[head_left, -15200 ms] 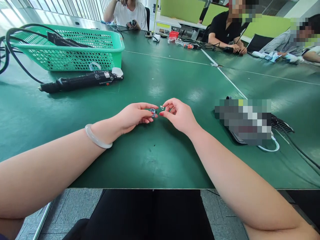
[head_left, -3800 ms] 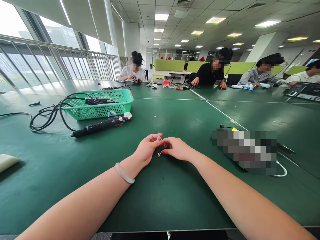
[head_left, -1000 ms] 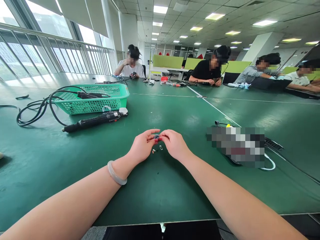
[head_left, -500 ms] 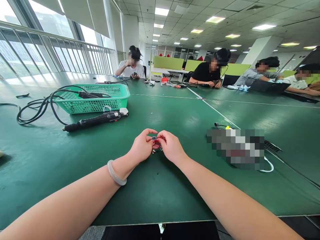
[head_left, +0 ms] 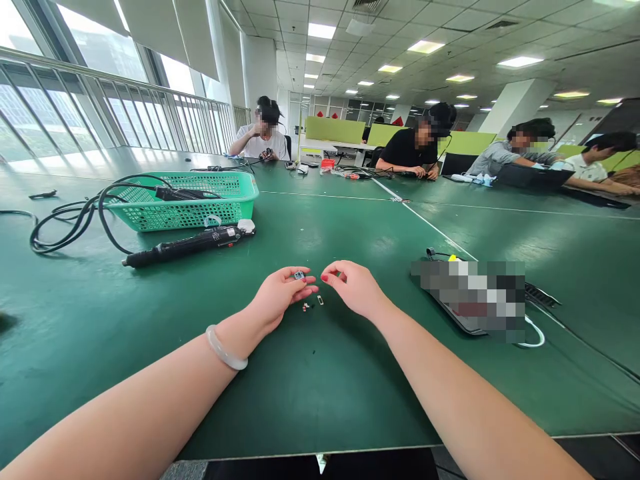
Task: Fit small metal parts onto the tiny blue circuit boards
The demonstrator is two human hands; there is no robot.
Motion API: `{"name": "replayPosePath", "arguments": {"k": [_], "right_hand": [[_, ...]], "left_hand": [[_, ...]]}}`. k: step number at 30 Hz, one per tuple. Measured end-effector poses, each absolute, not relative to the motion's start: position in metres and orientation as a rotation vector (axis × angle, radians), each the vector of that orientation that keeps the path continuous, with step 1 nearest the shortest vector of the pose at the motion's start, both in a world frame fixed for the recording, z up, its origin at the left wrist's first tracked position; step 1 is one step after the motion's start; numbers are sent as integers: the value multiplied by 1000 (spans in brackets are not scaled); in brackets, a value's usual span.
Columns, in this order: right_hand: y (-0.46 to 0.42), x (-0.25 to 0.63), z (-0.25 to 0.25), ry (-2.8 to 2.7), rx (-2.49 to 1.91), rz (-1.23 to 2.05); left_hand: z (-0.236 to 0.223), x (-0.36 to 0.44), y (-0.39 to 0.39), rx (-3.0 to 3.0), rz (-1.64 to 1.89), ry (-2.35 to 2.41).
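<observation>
Fingers (head_left: 309, 289): L hand (head_left: 273, 298) grips 1 gray pc (head_left: 299, 275), R hand (head_left: 356, 287) curled, grip unclear, nr 1 pale frame (head_left: 321, 303).

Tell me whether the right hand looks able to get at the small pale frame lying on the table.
Probably yes: the pale frame lies uncovered on the table, close to the right hand; the left hand is near but does not cover it.

On your left, a black electric screwdriver (head_left: 185, 247) lies on the tabletop (head_left: 320, 393) beside a green perforated basket (head_left: 190, 218). Across from you, a small red box (head_left: 327, 164) stands near a person in a black shirt (head_left: 407, 156).
</observation>
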State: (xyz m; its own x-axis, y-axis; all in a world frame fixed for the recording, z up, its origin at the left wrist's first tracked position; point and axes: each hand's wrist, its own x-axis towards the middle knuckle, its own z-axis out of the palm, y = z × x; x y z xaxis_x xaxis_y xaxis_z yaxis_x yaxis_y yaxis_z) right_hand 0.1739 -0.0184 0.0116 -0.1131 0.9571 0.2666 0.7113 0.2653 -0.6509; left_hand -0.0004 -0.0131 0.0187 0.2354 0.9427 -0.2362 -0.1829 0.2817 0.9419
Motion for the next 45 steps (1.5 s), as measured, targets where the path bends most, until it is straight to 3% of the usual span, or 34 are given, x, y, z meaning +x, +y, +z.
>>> {"name": "replayPosePath", "arguments": {"k": [6, 14, 45], "right_hand": [[-18, 187, 6, -2162, -1565, 594], [-15, 177, -1, -2124, -1572, 574], [-15, 181, 0, -2248, -1679, 333]], "left_hand": [[16, -3, -6, 831, 1035, 1050], [15, -1, -8, 849, 989, 1033], [6, -4, -5, 1000, 905, 990]]}}
